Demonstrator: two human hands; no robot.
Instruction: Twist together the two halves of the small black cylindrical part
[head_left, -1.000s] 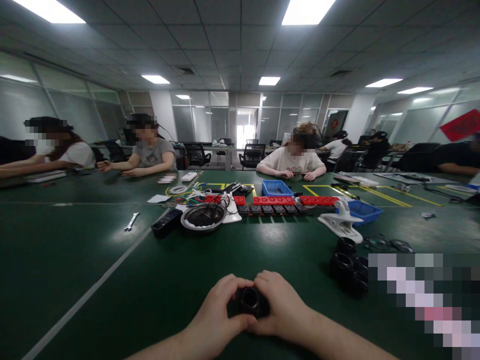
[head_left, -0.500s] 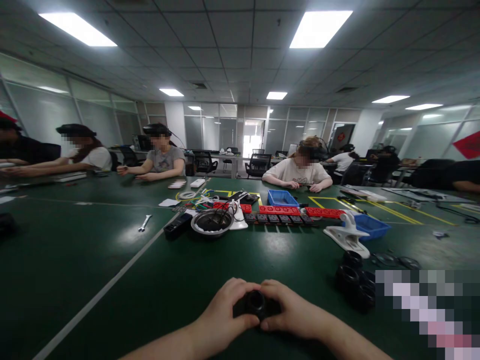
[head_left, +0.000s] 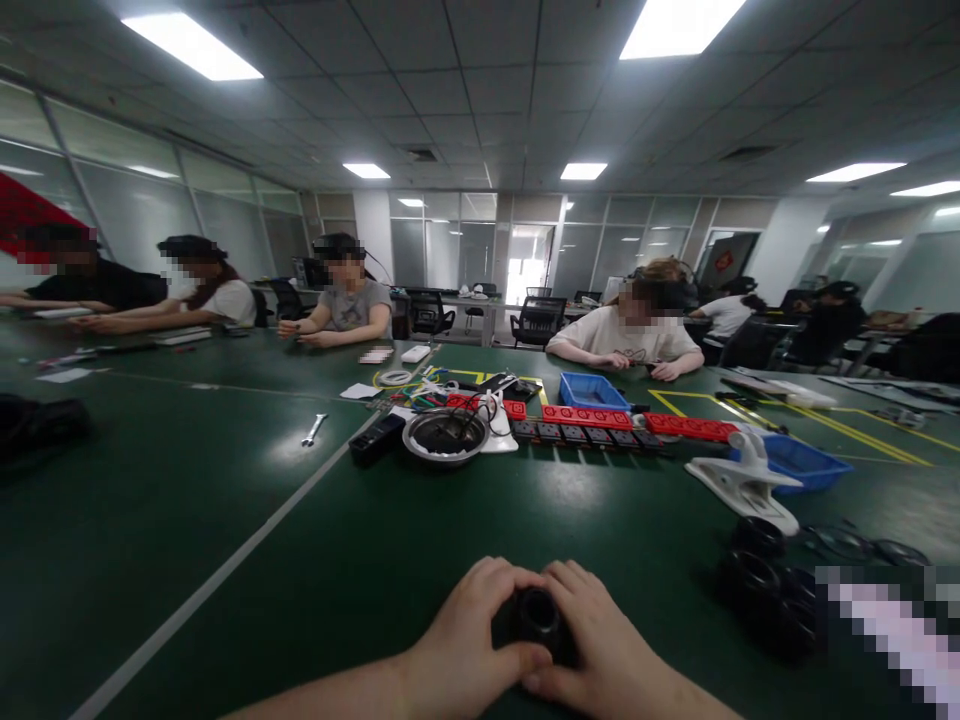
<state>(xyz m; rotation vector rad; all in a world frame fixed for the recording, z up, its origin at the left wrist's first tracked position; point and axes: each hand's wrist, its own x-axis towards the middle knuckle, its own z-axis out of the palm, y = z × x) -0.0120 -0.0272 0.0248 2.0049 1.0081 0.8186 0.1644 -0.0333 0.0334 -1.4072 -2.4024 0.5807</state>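
Low in the middle of the head view, a black round part with a hole in its top [head_left: 538,612] is held between both hands, close to the green tabletop [head_left: 315,610]. My left hand [head_left: 480,625] closes round its left side, thumb on the near side. From the right, my right hand [head_left: 592,635] wraps the same part, its thumb meeting the left thumb in front. The fingers hide most of the part's sides. Several similar black hollow parts [head_left: 754,575] stand clustered to the right of my right hand.
White clip [head_left: 742,485] and blue bin [head_left: 806,462] lie at right. Farther back are a metal bowl [head_left: 446,455], black device [head_left: 375,438], red strips [head_left: 592,416] and another blue bin [head_left: 592,390]. A wrench [head_left: 315,430] lies left. Several people sit round the table.
The view has turned slightly left, so things appear farther right. My right hand has closed more fully round the black part, and the thumbs are nearer each other.
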